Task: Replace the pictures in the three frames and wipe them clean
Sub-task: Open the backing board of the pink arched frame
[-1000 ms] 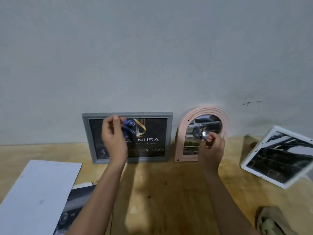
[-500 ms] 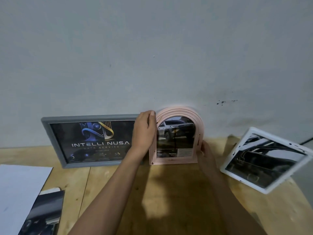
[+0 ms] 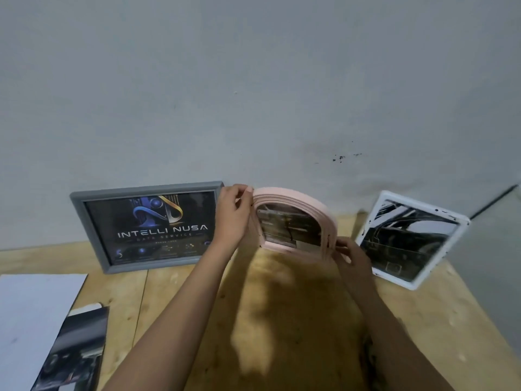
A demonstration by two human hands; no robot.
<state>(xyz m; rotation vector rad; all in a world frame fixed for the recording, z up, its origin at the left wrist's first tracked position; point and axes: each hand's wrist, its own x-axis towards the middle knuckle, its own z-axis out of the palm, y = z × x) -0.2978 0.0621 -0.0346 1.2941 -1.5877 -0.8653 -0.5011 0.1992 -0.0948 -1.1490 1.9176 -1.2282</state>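
Pink arched picture frame, held tilted between the grey rectangular frame and the white rectangular frame, both leaning on the wall at the back of the wooden bench. The left hand pinches its upper-left rim; the right hand grips its lower-right corner, fingers curled. Risk: held by its edges only, the frame may twist free or knock a neighbour over.

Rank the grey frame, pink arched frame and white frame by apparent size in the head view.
1. grey frame, clearly largest.
2. white frame.
3. pink arched frame, gripped tilted by left hand and right hand, so foreshortened; rank below white unsure.
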